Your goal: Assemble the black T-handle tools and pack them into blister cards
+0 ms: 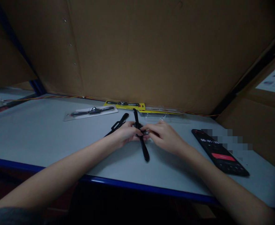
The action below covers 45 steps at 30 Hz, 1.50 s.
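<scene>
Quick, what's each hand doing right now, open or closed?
Left hand: closed, holding the black tap wrench at its middle.
Right hand: closed, holding the same black tap wrench.

Grey bench surface (45, 131) leaves room left of the hands (128, 132), while a black smartphone (219, 152) blocks their right.

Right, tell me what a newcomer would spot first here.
The left hand and right hand meet on a black tap wrench at the middle of the grey bench. Behind them lie two blister-packed wrenches, one on a white card, one on a yellow card. To the right, a black smartphone shows glowing digits and a red button.
</scene>
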### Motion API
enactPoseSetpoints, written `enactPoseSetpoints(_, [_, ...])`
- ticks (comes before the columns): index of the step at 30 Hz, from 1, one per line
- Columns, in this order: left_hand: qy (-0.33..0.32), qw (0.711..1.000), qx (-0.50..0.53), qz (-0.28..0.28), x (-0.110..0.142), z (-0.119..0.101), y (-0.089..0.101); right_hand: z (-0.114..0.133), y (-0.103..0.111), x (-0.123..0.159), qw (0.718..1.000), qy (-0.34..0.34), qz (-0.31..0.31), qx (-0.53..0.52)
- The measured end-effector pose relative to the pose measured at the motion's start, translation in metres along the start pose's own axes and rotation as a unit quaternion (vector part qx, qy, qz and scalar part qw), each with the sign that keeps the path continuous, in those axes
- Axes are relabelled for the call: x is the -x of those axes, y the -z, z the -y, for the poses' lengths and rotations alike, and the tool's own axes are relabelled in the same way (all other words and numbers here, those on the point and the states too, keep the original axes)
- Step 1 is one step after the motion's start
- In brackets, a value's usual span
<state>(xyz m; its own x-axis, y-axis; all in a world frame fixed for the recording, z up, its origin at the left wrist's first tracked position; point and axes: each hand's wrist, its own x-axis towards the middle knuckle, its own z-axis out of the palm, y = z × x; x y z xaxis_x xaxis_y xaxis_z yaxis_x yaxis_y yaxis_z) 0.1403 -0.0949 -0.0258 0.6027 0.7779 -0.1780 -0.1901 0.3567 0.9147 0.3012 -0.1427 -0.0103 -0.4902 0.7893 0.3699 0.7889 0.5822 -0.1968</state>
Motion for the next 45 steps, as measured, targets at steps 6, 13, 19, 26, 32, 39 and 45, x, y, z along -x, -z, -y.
enactPoseSetpoints(6, [0.016,1.000,0.005,-0.005,-0.0010,0.0011,0.0006,-0.0043,0.0002,0.0008,0.999,-0.010,-0.010,0.051])
enactPoseSetpoints(13, [0.009,1.000,0.007,0.006,-0.0030,0.0033,0.0022,-0.0036,0.0014,0.0012,0.998,-0.019,-0.013,0.065])
enactPoseSetpoints(19, [0.010,1.000,-0.003,-0.009,-0.0017,0.0025,0.0010,0.0012,0.0023,0.0009,1.000,0.006,0.007,-0.008])
enactPoseSetpoints(26, [0.017,1.000,-0.002,-0.012,-0.0015,0.0017,-0.0005,-0.0043,-0.0001,0.0015,1.000,-0.002,-0.008,0.023])
enactPoseSetpoints(32, [0.008,1.000,-0.004,-0.004,-0.0004,0.0025,0.0006,-0.0056,0.0005,0.0020,0.997,-0.024,-0.013,0.077])
enactPoseSetpoints(39, [0.007,1.000,-0.002,0.001,-0.0013,0.0014,0.0000,-0.0053,-0.0003,0.0021,0.999,0.017,0.006,0.042])
enactPoseSetpoints(45, [0.017,1.000,-0.010,-0.008,0.0013,-0.0005,-0.0022,-0.0074,0.0012,0.0020,0.998,0.007,-0.002,0.068])
